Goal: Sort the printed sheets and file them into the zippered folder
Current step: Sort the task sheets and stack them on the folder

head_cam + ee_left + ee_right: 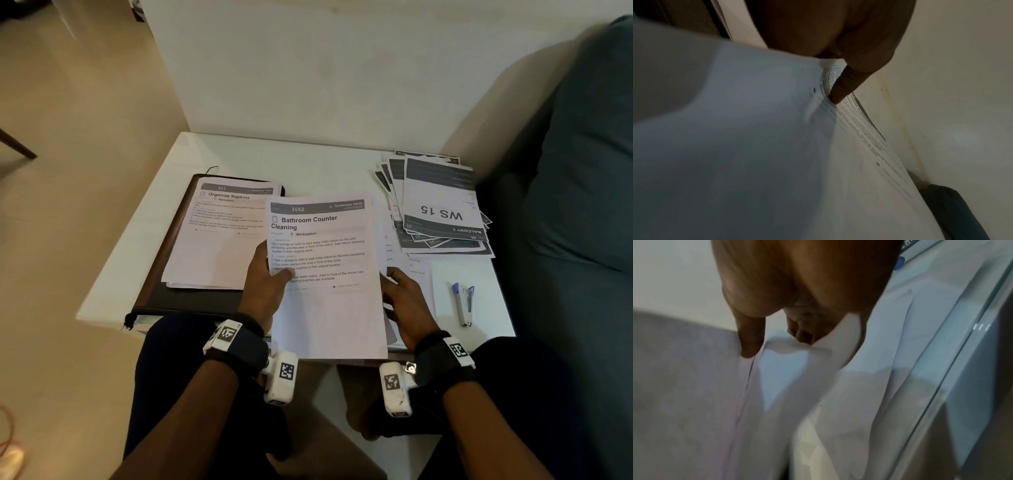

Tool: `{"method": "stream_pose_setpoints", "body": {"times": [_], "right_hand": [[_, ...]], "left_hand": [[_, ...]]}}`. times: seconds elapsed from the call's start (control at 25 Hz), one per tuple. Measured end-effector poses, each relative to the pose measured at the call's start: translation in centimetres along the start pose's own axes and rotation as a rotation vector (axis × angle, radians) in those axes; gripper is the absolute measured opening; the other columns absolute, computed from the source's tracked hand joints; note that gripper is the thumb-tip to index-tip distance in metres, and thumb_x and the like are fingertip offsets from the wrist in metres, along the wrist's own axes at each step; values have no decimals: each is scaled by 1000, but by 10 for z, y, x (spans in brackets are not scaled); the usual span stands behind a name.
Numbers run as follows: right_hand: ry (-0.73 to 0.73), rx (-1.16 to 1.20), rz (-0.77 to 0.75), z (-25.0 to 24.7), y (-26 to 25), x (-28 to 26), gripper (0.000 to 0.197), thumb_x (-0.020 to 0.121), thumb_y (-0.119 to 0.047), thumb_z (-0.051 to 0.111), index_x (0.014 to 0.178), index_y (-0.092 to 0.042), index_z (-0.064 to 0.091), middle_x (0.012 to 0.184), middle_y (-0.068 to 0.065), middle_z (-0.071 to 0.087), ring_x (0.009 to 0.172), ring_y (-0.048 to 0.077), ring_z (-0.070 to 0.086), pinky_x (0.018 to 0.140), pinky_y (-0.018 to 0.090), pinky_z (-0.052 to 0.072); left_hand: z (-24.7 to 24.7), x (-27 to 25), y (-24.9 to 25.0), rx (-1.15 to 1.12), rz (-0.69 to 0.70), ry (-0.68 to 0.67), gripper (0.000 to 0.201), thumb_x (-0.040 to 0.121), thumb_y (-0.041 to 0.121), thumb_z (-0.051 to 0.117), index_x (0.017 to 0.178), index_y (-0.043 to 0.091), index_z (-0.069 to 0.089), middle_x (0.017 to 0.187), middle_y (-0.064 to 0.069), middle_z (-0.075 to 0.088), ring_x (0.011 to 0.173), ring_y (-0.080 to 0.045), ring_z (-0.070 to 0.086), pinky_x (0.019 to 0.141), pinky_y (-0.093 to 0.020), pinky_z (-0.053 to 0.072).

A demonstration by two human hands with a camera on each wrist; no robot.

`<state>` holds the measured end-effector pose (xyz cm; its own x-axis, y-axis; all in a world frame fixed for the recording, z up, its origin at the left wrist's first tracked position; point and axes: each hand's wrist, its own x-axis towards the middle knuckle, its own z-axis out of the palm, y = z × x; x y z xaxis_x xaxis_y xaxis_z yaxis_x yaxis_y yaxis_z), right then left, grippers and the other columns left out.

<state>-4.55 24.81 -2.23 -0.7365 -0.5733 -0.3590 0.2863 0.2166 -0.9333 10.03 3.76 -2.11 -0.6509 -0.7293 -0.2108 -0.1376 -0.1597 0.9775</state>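
Head view: a person sits at a white table [144,219] with both hands on a stack of printed sheets [325,308] at its near edge.
Left hand [265,284]: grips the stack's left edge, thumb lying across the top page and the other fingers hidden under it.
Left wrist view: the thumb [846,84] presses down on printed lines of the top page [756,146], which bends beneath it.
Right hand [407,305]: at the stack's right edge, fingers reaching in among the pages.
Right wrist view: the thumb [750,337] rests on the upper sheets [694,386] while curled fingers [803,332] hold a lower sheet that curves around them; the picture is blurred, so the number of sheets cannot be told.
Top page: headed "Bathroom Counter Cleaning", with the number 3062 in a dark band; its near end overhangs the table edge toward the person's lap.
Zippered folder [191,298]: dark, lying open and flat on the left part of the table, just beside the held stack.
Filed sheets [219,240]: a small pile lying on the open folder, its top page headed "Organize Napkins".
Dark-headed pile [442,209]: fanned sheets on the far right of the table, turned upside down to the person, the top one reading "WS 15".
Loose pages [419,274]: a few lying flat under and beyond the right hand.
Stapler [464,305]: blue and white, near the right edge, apart from the papers.
Sofa [582,171]: teal, against the table's right side.
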Motion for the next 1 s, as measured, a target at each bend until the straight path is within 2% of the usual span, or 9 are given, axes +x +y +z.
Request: {"method": "stream_pose_setpoints", "body": {"times": [0.16,0.32,0.48,0.64,0.72,0.8,0.84,0.92,1.0], "right_hand": [[17,43,9,-10,-11,-6,25,102,-37,58,119,-22,67,114,0,75,104,23,72,90,41,59],[-43,-164,-59,-2,4,-2,30,94,-17,72,123,-19,64,111,-4,77,98,13,74,84,31,62],[-42,-286,-9,2,27,4,28,95,-7,66,122,-14,65,109,2,77,95,19,75,90,45,60],[-77,-354,72,2,31,11,22,99,-13,59,120,-18,66,114,1,74,100,21,72,93,46,59],[26,-474,81,-4,31,19,22,99,-24,61,120,-17,65,115,2,72,100,21,70,90,39,58],[249,-667,38,-16,28,33,33,96,-33,65,122,-13,62,119,7,66,104,22,63,90,32,49],[332,-750,33,-22,25,40,43,93,-37,68,125,-10,59,124,11,61,112,27,58,94,34,46],[368,-870,106,-30,23,53,68,87,-49,72,136,-7,50,136,17,47,129,36,44,103,47,42],[322,-970,193,-31,23,61,88,81,-59,75,143,-6,40,141,17,37,136,38,34,103,56,42]], "left_hand": [[-3,-4,-5,2,-38,78,40,94,-8,62,128,12,59,120,3,73,110,-15,69,93,-30,58],[0,-14,-19,-13,-146,145,26,91,-6,68,114,7,64,112,-3,76,98,-19,73,78,-29,59],[3,-29,-36,-53,-287,53,31,94,-8,65,120,8,64,114,-2,76,96,-17,74,73,-27,58],[0,-33,-46,-38,-302,6,43,95,-13,55,128,13,66,116,3,75,105,-17,72,89,-31,55],[-1,-33,-48,5,-305,24,46,95,-15,53,130,12,65,119,-1,72,106,-19,68,87,-27,52],[-1,-34,-49,33,-314,38,45,94,-16,51,126,13,65,117,-3,71,102,-18,67,78,-23,50],[-2,-34,-50,40,-323,42,45,94,-17,51,124,13,66,115,-3,72,100,-16,67,76,-23,50],[-3,-36,-51,51,-348,42,45,94,-15,50,125,14,66,108,2,73,97,-14,68,74,-23,51],[-3,-37,-50,57,-357,40,45,94,-14,50,123,16,66,103,8,73,96,-14,68,71,-23,51]]}}
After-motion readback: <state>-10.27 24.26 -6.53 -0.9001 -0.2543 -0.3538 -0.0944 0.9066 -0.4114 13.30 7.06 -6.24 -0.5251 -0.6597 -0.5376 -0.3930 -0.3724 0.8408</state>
